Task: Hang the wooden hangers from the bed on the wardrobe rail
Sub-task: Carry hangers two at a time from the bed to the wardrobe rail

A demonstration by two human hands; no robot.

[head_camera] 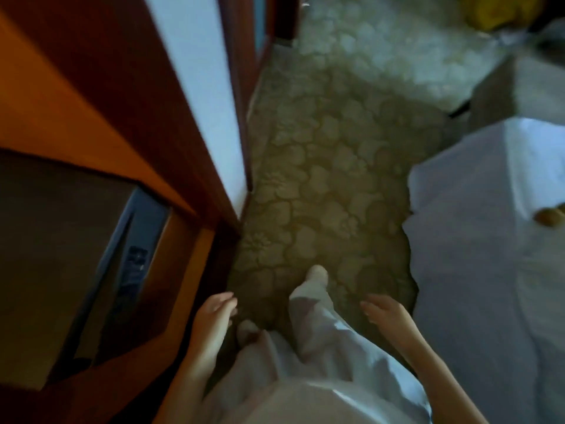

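The view is blurred and points down at the floor. My left hand (214, 313) hangs low beside the wooden wardrobe (91, 96), fingers apart, holding nothing. My right hand (383, 310) hangs on the other side of my legs, also with fingers apart and nothing in it. The bed (477, 240) with a white sheet fills the right side. At its right edge a brown rounded end of wood (548, 217) lies on the sheet, possibly part of a wooden hanger; the rest is cut off. No wardrobe rail is in view.
A floral-patterned carpet (324, 166) runs between the wardrobe and the bed. A dark box with a keypad (76, 270) sits inside the wardrobe at the lower left. My legs in light trousers (308, 347) stand on the carpet. Pale bundles and something yellow (495, 10) lie at the far right.
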